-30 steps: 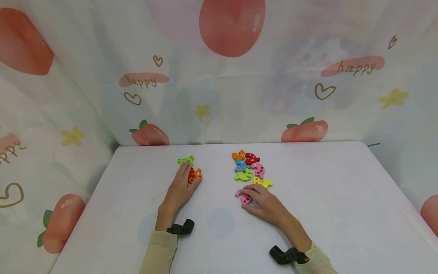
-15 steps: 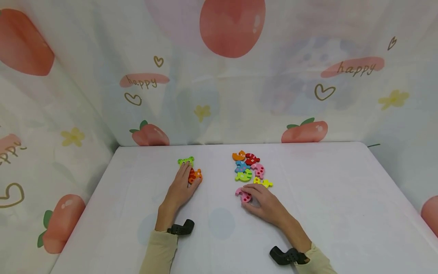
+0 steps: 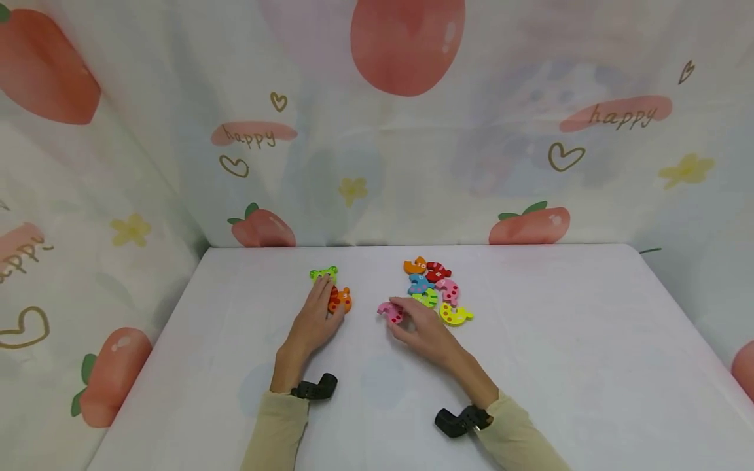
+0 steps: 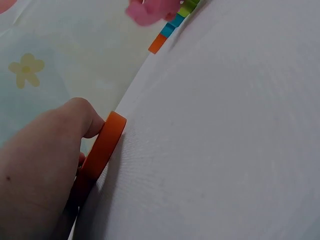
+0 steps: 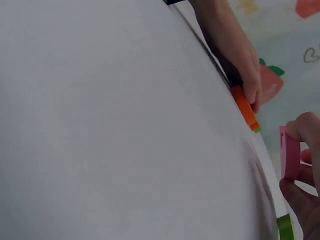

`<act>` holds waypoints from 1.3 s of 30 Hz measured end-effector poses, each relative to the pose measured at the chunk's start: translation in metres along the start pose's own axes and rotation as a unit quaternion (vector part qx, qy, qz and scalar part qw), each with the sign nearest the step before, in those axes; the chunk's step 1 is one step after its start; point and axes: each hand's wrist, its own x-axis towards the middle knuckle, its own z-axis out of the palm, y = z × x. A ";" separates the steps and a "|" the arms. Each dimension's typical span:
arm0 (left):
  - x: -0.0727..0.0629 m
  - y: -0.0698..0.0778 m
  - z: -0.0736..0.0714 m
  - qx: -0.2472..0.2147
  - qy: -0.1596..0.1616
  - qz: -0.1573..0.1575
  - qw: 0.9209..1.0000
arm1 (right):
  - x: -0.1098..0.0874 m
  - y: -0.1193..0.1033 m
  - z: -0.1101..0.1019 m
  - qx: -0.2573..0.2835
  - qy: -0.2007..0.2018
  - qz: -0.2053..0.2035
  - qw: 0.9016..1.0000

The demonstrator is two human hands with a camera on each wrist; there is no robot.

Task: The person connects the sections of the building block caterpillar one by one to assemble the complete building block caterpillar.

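My right hand (image 3: 429,337) pinches a pink animal-shaped block with red dots (image 3: 391,313) between thumb and fingers. In the right wrist view this pink block (image 5: 290,155) is held on edge, raised above the white cloth. My left hand (image 3: 311,325) lies over a small group of blocks at the left. Its fingertips rest on a green frog-faced block (image 3: 323,273), and its thumb is at the edge of an orange block (image 3: 344,300). A red part beside the orange block is mostly hidden under the fingers.
Right of the held block is a cluster: an orange block (image 3: 414,265), a red striped one (image 3: 438,271), a blue one (image 3: 419,284), another pink one (image 3: 449,291), a green striped one (image 3: 430,297) and a yellow one (image 3: 455,315). A printed curtain (image 3: 389,163) stands behind the table.
My right hand has carried the pink block up and to the left, toward the left group, uncovering the yellow block. The left hand has stayed on its blocks; the head view has shifted slightly.
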 end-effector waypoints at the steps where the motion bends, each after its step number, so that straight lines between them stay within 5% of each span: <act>1: 0.000 0.000 0.000 0.001 0.000 -0.001 1.000 | 0.008 -0.003 0.002 -0.001 -0.015 0.011 1.000; 5: 0.001 0.001 0.001 0.005 -0.003 -0.006 1.000 | 0.041 -0.008 0.012 0.000 -0.046 0.025 0.999; 13: 0.003 0.001 0.003 0.012 -0.011 -0.001 1.000 | 0.082 -0.001 0.036 0.000 -0.067 -0.015 0.998; 39: 0.000 0.003 -0.002 0.017 -0.012 0.009 1.000 | 0.100 -0.006 0.048 -0.051 -0.118 -0.022 0.991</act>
